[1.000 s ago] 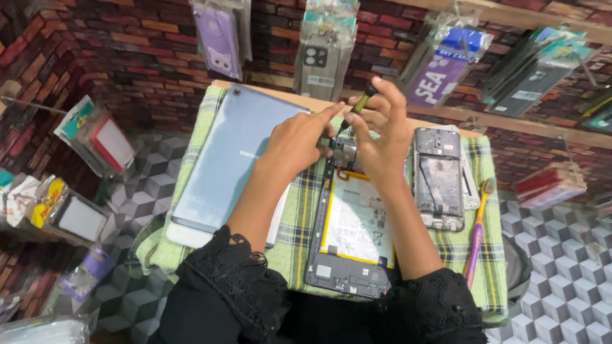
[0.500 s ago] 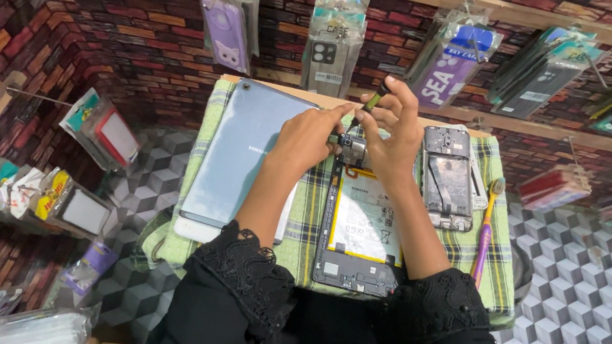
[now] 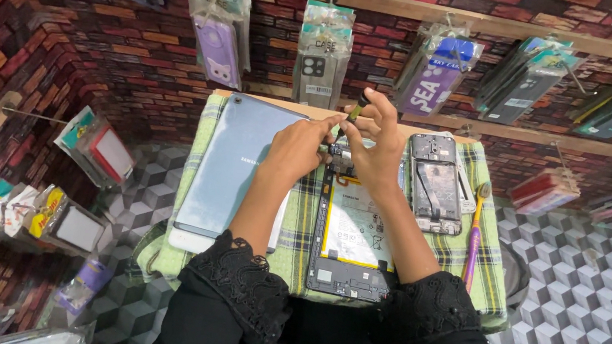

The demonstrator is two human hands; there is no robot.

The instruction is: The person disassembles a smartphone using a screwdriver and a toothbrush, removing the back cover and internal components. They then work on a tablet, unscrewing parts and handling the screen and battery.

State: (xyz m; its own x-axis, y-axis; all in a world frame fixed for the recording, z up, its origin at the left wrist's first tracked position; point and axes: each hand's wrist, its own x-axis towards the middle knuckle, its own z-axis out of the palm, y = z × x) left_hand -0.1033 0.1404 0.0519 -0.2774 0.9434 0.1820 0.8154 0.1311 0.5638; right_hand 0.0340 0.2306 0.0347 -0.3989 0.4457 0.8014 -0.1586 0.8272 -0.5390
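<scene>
On a green plaid cloth point(image 3: 291, 253), the right hand point(image 3: 376, 145) pinches a slim yellow-handled screwdriver point(image 3: 350, 116) upright over an opened tablet with a white battery point(image 3: 354, 233); the left hand point(image 3: 301, 145), fingers curled narrow, steadies its tip.

Woven checked cloth point(image 3: 275, 259), green and soft, under a smooth matt grey tablet back point(image 3: 236, 161). Glossy plastic case packets point(image 3: 218, 33) above. Black lace cuffs point(image 3: 247, 278).

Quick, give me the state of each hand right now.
Left hand: fingers pinched at the opened tablet, beside the screwdriver tip.
Right hand: closed on the screwdriver.
</scene>
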